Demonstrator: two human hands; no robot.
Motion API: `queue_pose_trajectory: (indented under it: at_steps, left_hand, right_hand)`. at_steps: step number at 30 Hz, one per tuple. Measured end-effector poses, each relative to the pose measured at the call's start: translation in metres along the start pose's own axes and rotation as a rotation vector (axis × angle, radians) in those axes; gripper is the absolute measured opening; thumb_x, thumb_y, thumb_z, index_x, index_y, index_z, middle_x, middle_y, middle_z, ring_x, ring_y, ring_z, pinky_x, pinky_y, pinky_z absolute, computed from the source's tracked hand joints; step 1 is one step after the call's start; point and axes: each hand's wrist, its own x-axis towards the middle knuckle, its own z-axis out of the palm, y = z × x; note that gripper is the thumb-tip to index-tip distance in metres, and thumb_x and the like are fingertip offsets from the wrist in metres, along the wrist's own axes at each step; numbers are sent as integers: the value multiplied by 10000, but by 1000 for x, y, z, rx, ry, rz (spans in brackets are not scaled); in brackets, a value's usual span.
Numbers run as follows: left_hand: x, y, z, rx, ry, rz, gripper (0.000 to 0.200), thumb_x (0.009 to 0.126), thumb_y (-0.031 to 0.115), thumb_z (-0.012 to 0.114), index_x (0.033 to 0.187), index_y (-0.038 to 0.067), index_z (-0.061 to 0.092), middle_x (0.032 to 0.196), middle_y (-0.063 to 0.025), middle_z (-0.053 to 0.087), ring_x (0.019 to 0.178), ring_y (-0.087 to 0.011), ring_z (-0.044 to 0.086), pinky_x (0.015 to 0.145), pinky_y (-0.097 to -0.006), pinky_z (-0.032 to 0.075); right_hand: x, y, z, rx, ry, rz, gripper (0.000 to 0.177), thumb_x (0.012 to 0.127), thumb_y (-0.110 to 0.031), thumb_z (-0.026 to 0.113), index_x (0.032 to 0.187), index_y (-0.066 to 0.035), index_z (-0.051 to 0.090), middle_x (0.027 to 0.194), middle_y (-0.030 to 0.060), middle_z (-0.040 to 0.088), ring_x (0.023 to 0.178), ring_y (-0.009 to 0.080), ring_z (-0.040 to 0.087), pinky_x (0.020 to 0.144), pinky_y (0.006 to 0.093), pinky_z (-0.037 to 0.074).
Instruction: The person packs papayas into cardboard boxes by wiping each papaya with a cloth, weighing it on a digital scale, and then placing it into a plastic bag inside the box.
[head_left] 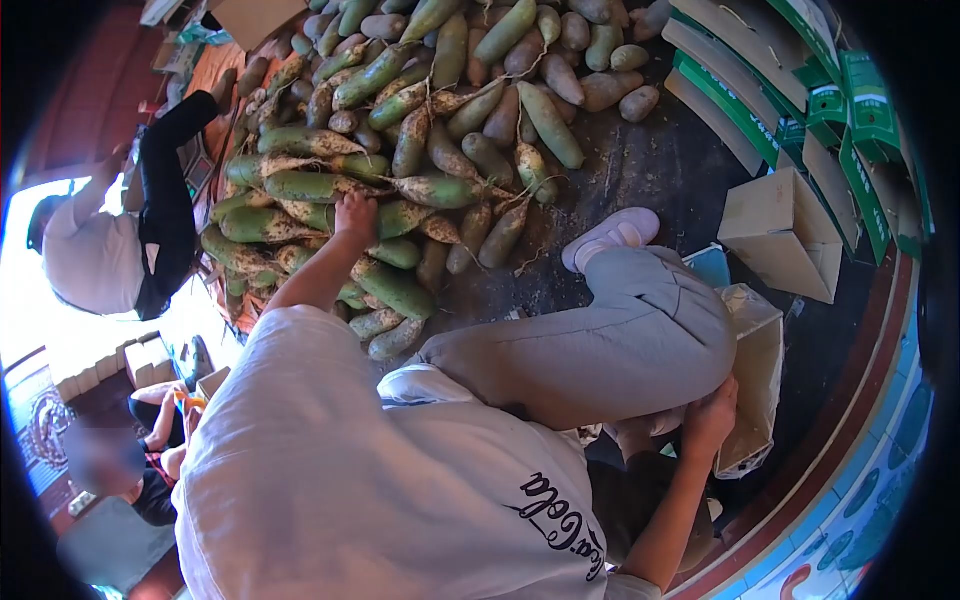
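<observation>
My left hand [356,216] reaches into a big heap of green radishes [393,290], its fingers curled over a green radish [402,218] near the middle. Soil clings to many of them, and long thin roots trail from their ends. Down at the right, my right hand [711,418] is beside my bent knee [705,345], fingers closed and partly hidden by the leg. What it grips, if anything, I cannot tell.
Cardboard boxes [782,225] and flattened green cartons [865,110] line the right side. Beside my knee stands a plastic-lined box [757,345]. One person [105,245] is at the heap's left; another [150,490] sits lower left. Dark sheeting [625,165] covers the ground.
</observation>
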Motion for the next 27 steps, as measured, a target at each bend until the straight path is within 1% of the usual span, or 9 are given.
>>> queue_pose_trajectory:
  at_steps: [2, 6, 9, 14, 16, 20, 22, 25, 27]
  left_hand:
    - [-5, -2, -13, -137, -266, 7, 520, 622, 344, 731, 1061, 94, 612, 1131, -125, 589, 998, -236, 576, 864, -358, 444]
    - [-12, -28, -19, -1003, -681, -4, 457, 613, 412, 753, 870, 39, 698, 1039, -107, 632, 909, -212, 588, 845, -336, 447]
    - [-31, -38, -47, -1128, -686, 139, 481, 664, 369, 741, 993, 28, 655, 1056, -95, 622, 933, -192, 572, 850, -328, 442]
    - [-42, -18, -135, -1480, -602, 410, 606, 703, 292, 735, 1184, -3, 517, 1096, -90, 599, 966, -168, 554, 887, -291, 420]
    - [-51, 4, -190, -1518, -543, 597, 609, 704, 285, 739, 1179, -23, 513, 1090, -89, 598, 973, -147, 548, 887, -273, 420]
    - [-71, 51, -288, -1235, -327, 974, 625, 712, 311, 733, 1184, -31, 508, 1101, -94, 590, 990, -148, 537, 885, -277, 421]
    - [-82, 68, -320, -1100, -252, 1141, 666, 731, 377, 715, 1197, -42, 492, 1115, -104, 576, 1015, -159, 523, 904, -283, 408]
    - [-64, 83, -322, -1544, -241, 1084, 622, 827, 458, 600, 1193, -34, 496, 1116, -116, 574, 1039, -165, 518, 909, -297, 406]
    - [-72, 88, -323, -1899, -273, 1107, 607, 902, 459, 481, 1269, -22, 426, 1227, -123, 508, 1090, -199, 512, 928, -347, 416]
  right_hand:
    - [1, -2, -6, 29, -4, -22, 471, 786, -138, 602, 1214, -13, 450, 1083, 207, 539, 981, 401, 530, 818, 438, 438]
    - [12, 1, -22, 27, 117, -43, 459, 817, -145, 593, 1234, -22, 445, 1109, 213, 533, 1009, 401, 519, 835, 433, 430]
    - [30, -17, -52, 134, 190, -60, 419, 835, -151, 582, 1219, -27, 469, 1133, 207, 532, 1030, 385, 519, 861, 424, 423]
    - [78, -92, -103, 337, 251, -358, 413, 783, -130, 632, 1170, -35, 519, 1155, 171, 540, 1056, 340, 521, 909, 399, 406]
    - [92, -137, -121, 324, 208, -502, 476, 718, -143, 694, 1159, -66, 533, 1174, 139, 532, 1101, 319, 490, 943, 396, 388]
    - [122, -193, -120, 150, 193, -892, 805, 576, -178, 796, 1282, -127, 412, 1287, 122, 448, 1228, 293, 389, 1076, 482, 207]
    - [138, -194, -119, 145, 282, -960, 788, 540, -148, 803, 1235, -111, 433, 1154, 121, 495, 1105, 301, 465, 987, 445, 318]
    - [152, -177, -123, 221, 355, -869, 756, 516, -116, 793, 1190, -94, 450, 1028, 117, 507, 973, 305, 508, 865, 409, 405]
    - [156, -162, -123, 249, 394, -763, 739, 516, -102, 782, 1178, -86, 454, 992, 119, 509, 935, 307, 516, 819, 399, 431]
